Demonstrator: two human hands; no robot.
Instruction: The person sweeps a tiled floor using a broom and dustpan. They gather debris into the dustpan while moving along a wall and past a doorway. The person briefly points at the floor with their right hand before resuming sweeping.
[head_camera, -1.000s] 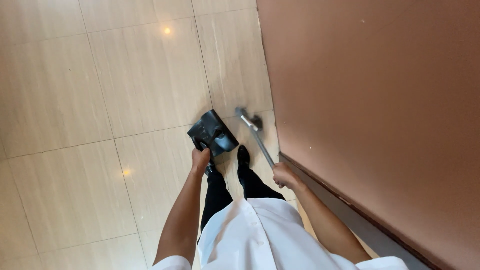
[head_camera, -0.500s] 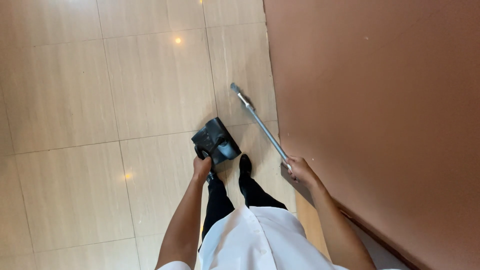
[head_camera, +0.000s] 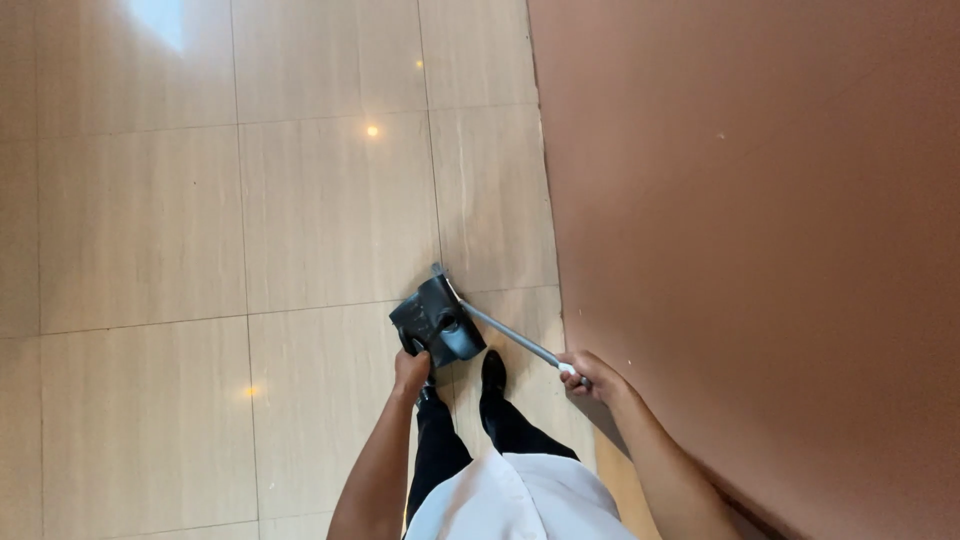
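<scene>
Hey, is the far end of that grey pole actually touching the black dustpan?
Cannot tell. In the head view the grey pole runs from the right hand up behind the black dustpan, which overlaps it; no contact or gap shows plainly.

You're standing on a glossy beige tile floor (head_camera: 200, 220) with light spots reflected in it. A plain brown wall (head_camera: 760, 250) runs along your right, meeting the floor.
</scene>
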